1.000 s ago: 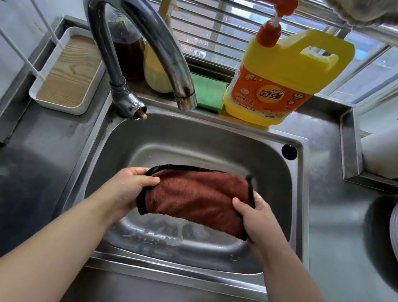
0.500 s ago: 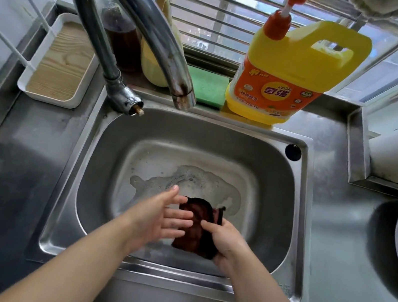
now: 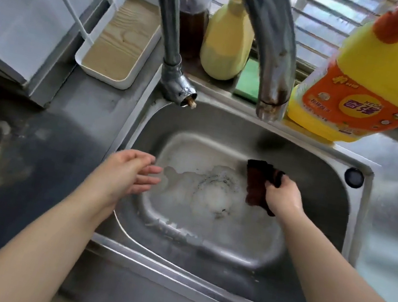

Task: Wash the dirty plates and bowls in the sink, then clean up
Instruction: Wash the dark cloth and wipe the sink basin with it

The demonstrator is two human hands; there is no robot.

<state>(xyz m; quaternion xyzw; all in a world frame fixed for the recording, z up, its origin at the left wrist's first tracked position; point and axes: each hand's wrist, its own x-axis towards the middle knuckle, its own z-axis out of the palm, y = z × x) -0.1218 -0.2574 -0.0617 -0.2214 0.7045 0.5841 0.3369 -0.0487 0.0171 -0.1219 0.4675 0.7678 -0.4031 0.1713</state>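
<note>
Sink (image 3: 354, 224): steel basin, soapy foam (image 3: 212, 192) pooled around the drain.
Right hand (image 3: 283, 198): fingers curled round a bunched dark red cloth (image 3: 257, 187), over the basin's right side.
Left hand (image 3: 131, 173): fingers straight, empty, at the left wall.
Tray (image 3: 99, 76): white, wood-grain bottom.
Soap jug (image 3: 377, 83): yellow, behind the sink.

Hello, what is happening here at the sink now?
A person stands over a steel sink that holds soapy water and foam but no dishes. The right hand grips a bunched dark red cloth inside the basin, at its right side. The left hand is open and holds nothing, above the sink's left edge. No water runs from the faucet. A yellow detergent bottle stands behind the sink.
</note>
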